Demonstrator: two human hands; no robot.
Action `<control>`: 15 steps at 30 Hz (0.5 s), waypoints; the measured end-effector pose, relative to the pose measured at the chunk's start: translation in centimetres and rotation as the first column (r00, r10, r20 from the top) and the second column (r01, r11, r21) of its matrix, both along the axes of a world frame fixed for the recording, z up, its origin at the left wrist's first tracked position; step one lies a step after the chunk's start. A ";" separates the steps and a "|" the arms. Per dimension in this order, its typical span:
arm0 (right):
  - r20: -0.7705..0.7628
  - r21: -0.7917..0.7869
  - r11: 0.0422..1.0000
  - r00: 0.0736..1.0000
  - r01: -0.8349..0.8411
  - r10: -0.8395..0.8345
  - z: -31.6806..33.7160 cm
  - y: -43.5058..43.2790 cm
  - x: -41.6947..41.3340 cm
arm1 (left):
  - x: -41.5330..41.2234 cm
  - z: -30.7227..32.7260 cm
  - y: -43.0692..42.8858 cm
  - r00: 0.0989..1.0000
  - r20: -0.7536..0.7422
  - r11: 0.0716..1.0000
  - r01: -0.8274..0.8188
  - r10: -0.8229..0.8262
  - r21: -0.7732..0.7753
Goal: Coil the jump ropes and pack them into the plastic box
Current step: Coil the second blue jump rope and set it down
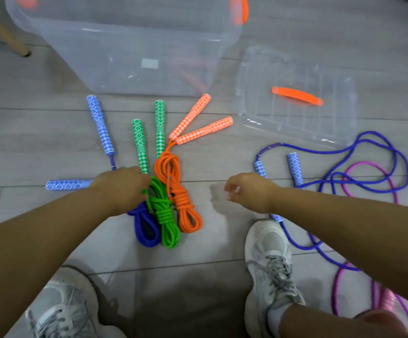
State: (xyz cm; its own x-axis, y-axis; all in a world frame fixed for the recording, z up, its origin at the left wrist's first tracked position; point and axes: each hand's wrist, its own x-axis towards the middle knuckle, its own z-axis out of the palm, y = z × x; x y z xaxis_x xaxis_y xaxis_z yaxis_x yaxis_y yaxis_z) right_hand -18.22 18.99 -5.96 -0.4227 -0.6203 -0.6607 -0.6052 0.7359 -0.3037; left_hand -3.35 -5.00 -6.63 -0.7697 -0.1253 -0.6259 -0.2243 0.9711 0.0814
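Dial taken from the centre of the view. The clear plastic box [125, 45] stands open on the grey floor [39, 142] at 11 to 12 o'clock, and something orange shows faintly through its wall. Its clear lid [320, 128], with an orange handle [296, 95], lies flat at 2 o'clock, just beside the box. Three coiled ropes lie side by side just below centre, touching: the orange coil [181, 198] on the right, the green coil [164, 215] in the middle and the blue coil [145, 230] on the left. Their patterned handles fan out toward 10 to 1 o'clock, short of the box. The left hand [122, 186] lies palm down on the upper ends of the blue and green coils. Its fingers bend down against the green cord, but whether they close round it cannot be told. The right hand [249, 191] hovers at 3 o'clock of the coils, apart from them, fingers loosely curled and holding nothing; it is blurred. A loose dark blue rope [407, 164] and a pink rope [366, 163] sprawl uncoiled and overlapping from 3 to 5 o'clock. Two grey shoes [268, 259] sit at 5 and 7 o'clock.
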 end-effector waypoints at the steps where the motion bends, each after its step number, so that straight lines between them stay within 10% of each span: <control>1: -0.015 0.005 0.999 0.999 0.038 -0.038 0.5 1.5 -0.5 | -0.7 0.1 0.5 1.000 -0.003 1.000 0.010 -0.010 0.005; 15: -0.235 0.074 0.798 0.788 0.598 -0.569 -0.4 17.3 -4.6 | -10.6 -0.5 12.7 0.991 -0.065 0.975 0.127 -0.117 0.183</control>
State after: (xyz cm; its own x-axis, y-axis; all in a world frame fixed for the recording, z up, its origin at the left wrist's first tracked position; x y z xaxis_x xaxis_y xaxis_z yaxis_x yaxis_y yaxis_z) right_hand -22.85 36.32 -6.37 -0.8000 -0.1237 -0.5871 -0.0813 0.9918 -0.0982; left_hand -13.91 7.68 -7.09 -0.8047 0.0868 -0.5873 -0.0952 0.9575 0.2721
